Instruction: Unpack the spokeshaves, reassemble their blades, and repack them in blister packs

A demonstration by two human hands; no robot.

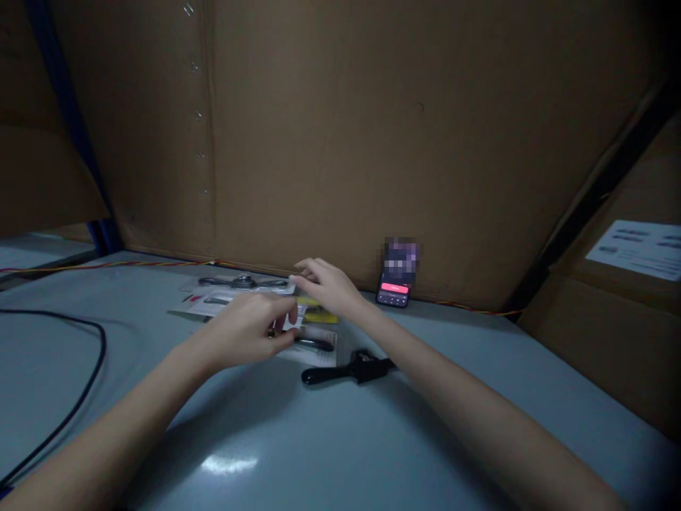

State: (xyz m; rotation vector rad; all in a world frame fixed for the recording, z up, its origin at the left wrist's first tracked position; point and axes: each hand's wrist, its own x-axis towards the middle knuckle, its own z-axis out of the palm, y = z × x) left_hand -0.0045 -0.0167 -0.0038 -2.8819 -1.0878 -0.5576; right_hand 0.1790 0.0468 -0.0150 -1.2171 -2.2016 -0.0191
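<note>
My left hand hovers over or rests on several flat packages. Its fingers are curled, with a gap between thumb and forefinger. Beside its thumb, the black handle of a packaged tool shows on a white card; the rest is hidden. My right hand reaches to the back, fingers apart, near the end of a clear pack holding a spokeshave-like tool. Whether it touches the pack I cannot tell. Between the hands lies a yellow item. An unpacked black spokeshave lies in front, partly behind my right forearm.
A phone with a lit screen leans against the cardboard wall. A black cable curves across the grey table on the left. Twisted red and yellow wires run along the back edge. A labelled carton stands at right.
</note>
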